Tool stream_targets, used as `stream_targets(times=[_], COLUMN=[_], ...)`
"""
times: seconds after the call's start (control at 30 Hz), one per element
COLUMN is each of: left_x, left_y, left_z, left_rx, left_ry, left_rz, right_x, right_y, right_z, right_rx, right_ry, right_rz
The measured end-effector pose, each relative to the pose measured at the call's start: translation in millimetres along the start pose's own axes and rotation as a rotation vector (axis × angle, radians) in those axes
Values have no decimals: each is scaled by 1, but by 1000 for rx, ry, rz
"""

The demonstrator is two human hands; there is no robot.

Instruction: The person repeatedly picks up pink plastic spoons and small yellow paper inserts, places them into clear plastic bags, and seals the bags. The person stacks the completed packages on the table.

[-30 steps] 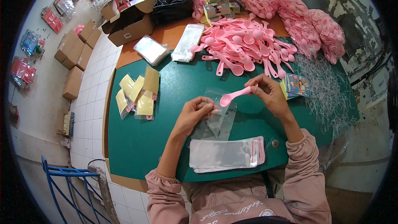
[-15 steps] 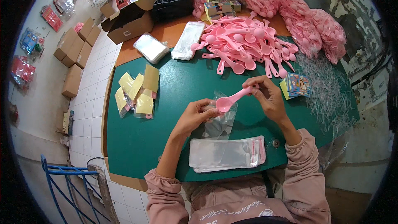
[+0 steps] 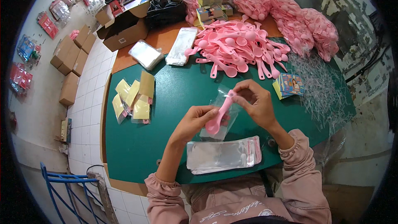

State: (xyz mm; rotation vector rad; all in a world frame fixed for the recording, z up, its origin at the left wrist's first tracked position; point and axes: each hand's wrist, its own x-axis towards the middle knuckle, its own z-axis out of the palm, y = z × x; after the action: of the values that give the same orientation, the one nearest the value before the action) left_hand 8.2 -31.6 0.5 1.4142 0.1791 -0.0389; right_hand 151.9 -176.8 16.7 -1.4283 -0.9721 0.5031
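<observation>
The pink spoon (image 3: 224, 110) was held between the two hands above the green surface (image 3: 166, 95), its bowl low and to the left, its handle slanting up to the right. The left hand (image 3: 199, 122) had a narrow grip — the thumb lay at the side of the bowl, with fingers behind the spoon. The right hand (image 3: 253, 101) pinched near the end of the handle, thumb and forefinger close together. A clear bag (image 3: 219, 136) spread behind the spoon; whether any of the spoon was inside it could not be told.

Just below the hands lay a stack of clear sleeves (image 3: 219, 156), a pink strip near its right end. Beyond the hands rose a heap of pink spoons (image 3: 238, 43), with blue and yellow cards (image 3: 292, 84) near its right side and a tangle of clear strips (image 3: 325, 85) farther right. To the left sat clear packets with yellow cards (image 3: 145, 85) — some overlapping, with bits of pink showing. Two more stacks of clear sleeves lay farther back, near an open cardboard box (image 3: 126, 35).
</observation>
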Motion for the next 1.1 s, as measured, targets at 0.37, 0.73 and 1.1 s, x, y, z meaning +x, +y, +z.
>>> stream_targets(times=[0.37,0.73,1.1], left_x=[-12,-9,6], left_y=[21,23,6], left_z=[-13,-21,-26], left_rx=[-212,-119,14], left_ry=[278,208,54], left_rz=[140,85,11], right_x=[-11,-17,22], right_y=[33,60,-20], right_z=[-164,-205,-112], right_rx=[-1143,-1013,-1053], right_ry=[506,512,362], right_rz=[176,377,-44])
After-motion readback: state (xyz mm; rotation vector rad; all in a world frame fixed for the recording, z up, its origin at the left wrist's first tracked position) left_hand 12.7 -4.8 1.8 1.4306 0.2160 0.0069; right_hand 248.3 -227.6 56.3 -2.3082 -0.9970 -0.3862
